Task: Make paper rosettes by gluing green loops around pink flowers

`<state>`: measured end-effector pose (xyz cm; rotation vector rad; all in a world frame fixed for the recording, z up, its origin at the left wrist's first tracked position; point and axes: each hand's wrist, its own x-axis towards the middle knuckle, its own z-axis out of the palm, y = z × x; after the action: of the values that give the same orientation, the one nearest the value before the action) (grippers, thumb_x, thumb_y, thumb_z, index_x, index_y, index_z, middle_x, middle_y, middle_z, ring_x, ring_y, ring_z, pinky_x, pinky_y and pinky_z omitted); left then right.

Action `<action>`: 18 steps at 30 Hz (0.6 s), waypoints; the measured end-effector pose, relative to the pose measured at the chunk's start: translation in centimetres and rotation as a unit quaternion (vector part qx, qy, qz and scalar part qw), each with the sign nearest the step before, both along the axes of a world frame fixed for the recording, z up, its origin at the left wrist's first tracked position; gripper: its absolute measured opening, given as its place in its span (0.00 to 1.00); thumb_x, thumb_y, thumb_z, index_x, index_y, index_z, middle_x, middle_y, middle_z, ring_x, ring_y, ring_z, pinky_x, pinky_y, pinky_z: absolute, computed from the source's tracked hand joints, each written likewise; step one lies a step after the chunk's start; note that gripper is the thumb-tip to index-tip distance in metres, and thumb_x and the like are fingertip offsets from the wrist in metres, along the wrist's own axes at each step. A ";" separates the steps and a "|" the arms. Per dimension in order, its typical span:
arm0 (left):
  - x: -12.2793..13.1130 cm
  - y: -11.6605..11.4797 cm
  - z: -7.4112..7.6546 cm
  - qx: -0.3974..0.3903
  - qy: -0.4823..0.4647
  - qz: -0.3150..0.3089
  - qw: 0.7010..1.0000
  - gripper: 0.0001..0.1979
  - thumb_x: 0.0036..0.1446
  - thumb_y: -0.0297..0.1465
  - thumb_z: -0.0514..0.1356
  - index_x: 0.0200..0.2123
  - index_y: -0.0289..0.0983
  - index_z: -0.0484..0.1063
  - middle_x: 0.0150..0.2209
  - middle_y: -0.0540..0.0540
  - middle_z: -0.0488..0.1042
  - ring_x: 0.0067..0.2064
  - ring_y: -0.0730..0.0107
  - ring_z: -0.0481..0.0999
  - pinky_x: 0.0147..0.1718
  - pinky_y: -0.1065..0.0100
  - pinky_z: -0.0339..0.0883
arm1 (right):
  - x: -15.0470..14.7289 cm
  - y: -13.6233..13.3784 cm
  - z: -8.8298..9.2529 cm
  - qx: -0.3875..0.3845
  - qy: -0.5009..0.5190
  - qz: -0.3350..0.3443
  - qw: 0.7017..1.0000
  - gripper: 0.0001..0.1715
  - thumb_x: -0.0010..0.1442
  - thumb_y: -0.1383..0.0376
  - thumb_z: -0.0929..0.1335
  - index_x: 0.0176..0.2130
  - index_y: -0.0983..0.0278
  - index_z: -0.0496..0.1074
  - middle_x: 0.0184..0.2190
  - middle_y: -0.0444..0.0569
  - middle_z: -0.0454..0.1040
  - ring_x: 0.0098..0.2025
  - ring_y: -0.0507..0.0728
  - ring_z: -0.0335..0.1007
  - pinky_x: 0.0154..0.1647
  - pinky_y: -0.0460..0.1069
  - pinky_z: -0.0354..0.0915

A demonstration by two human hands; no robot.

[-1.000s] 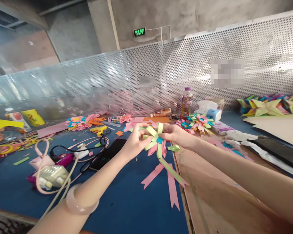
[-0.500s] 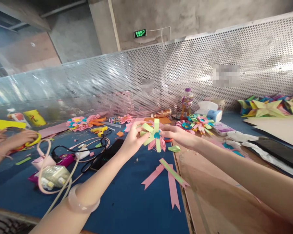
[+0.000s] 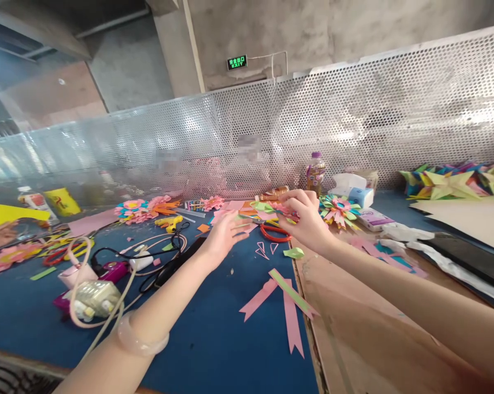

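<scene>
My right hand is closed round a paper flower, pink and green, whose petals show left of its fingers. The rest of the flower is hidden behind the fingers. My left hand is held out just left of it with its fingers spread and nothing in them. Between and below the hands lie scissors with red handles. Nearer to me are pink paper strips with notched ends and a green strip across them. A folded green paper piece rests by the table seam.
Cables and a power strip lie at the left, beside a yellow glue gun. A drink bottle stands behind my right hand. Finished paper flowers and a tissue pack lie right. Another person's hand shows far left.
My left hand has let go of the flower and opened. The flower has turned and moved slightly back in my right hand, uncovering the red scissors. The other person's hands have moved left.
</scene>
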<state>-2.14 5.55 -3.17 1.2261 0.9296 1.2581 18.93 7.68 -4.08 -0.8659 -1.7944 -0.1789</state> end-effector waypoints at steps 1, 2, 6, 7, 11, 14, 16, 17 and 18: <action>0.0 -0.1 0.2 -0.037 -0.019 -0.031 0.999 0.22 0.57 0.44 0.54 0.48 0.36 0.65 0.45 0.37 0.74 0.48 0.57 0.74 0.48 0.55 0.65 | 0.1 -0.2 -0.1 0.041 -0.037 -0.006 0.998 0.03 0.55 0.66 0.66 0.29 0.60 0.66 0.44 0.50 0.70 0.48 0.63 0.58 0.49 0.61 0.55; 0.0 -0.2 0.4 -0.064 -0.029 -0.059 0.996 0.22 0.57 0.47 0.53 0.47 0.36 0.66 0.44 0.37 0.75 0.47 0.57 0.74 0.46 0.55 0.66 | 0.3 -0.3 -0.2 0.073 -0.075 -0.004 0.994 0.03 0.56 0.67 0.65 0.29 0.60 0.67 0.44 0.49 0.71 0.48 0.62 0.58 0.49 0.61 0.54; 0.2 -0.9 0.8 -0.082 -0.029 -0.118 0.989 0.25 0.56 0.51 0.51 0.44 0.37 0.69 0.40 0.42 0.75 0.41 0.62 0.75 0.41 0.61 0.67 | 0.6 -1.0 -1.2 0.078 -0.214 0.062 0.972 0.07 0.59 0.68 0.64 0.34 0.55 0.69 0.48 0.42 0.72 0.50 0.61 0.60 0.56 0.62 0.48; 0.3 -1.1 0.8 -0.073 -0.022 -0.128 0.989 0.24 0.56 0.51 0.51 0.43 0.37 0.69 0.38 0.43 0.75 0.40 0.64 0.74 0.40 0.62 0.66 | 0.5 -1.2 -1.4 0.057 -0.238 0.089 0.965 0.08 0.59 0.68 0.64 0.35 0.54 0.70 0.49 0.41 0.72 0.51 0.60 0.61 0.57 0.61 0.48; 0.4 -1.5 0.5 -0.018 0.058 -0.090 0.994 0.19 0.52 0.38 0.62 0.47 0.38 0.68 0.39 0.45 0.74 0.38 0.68 0.73 0.38 0.66 0.65 | -0.2 -1.7 -2.0 0.026 -0.309 0.128 0.942 0.15 0.62 0.71 0.60 0.40 0.51 0.70 0.52 0.40 0.71 0.53 0.58 0.62 0.57 0.59 0.50; 0.2 -1.4 0.2 -0.005 0.091 -0.031 0.995 0.25 0.47 0.30 0.66 0.50 0.37 0.66 0.42 0.42 0.73 0.40 0.66 0.73 0.38 0.66 0.65 | -0.6 -1.7 -2.1 0.088 -0.337 0.081 0.934 0.17 0.62 0.71 0.59 0.45 0.52 0.68 0.54 0.43 0.69 0.55 0.58 0.58 0.58 0.60 0.48; -0.1 -1.0 0.3 0.004 0.095 -0.002 0.995 0.24 0.48 0.30 0.65 0.50 0.36 0.66 0.43 0.41 0.73 0.40 0.65 0.73 0.40 0.64 0.65 | -0.6 -1.7 -2.2 0.131 -0.341 0.059 0.929 0.15 0.61 0.69 0.61 0.47 0.55 0.67 0.56 0.47 0.66 0.55 0.61 0.57 0.57 0.61 0.47; -0.3 -0.8 0.3 0.014 0.098 0.013 0.995 0.24 0.48 0.30 0.64 0.50 0.36 0.66 0.43 0.42 0.73 0.41 0.65 0.73 0.40 0.64 0.65 | -0.6 -1.6 -2.2 0.139 -0.331 0.052 0.932 0.16 0.60 0.68 0.62 0.47 0.57 0.67 0.57 0.49 0.65 0.54 0.63 0.57 0.56 0.62 0.48; -0.5 -0.5 0.3 0.025 0.102 0.029 0.994 0.24 0.48 0.31 0.64 0.49 0.36 0.66 0.43 0.42 0.73 0.41 0.66 0.73 0.40 0.64 0.65 | -0.6 -1.6 -2.3 0.135 -0.307 0.047 0.941 0.17 0.58 0.67 0.63 0.48 0.59 0.67 0.56 0.51 0.65 0.53 0.64 0.58 0.54 0.63 0.50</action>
<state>-2.62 5.01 -2.83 1.3945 1.0945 1.2236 18.31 6.11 -6.34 -0.5543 -2.3098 -0.6773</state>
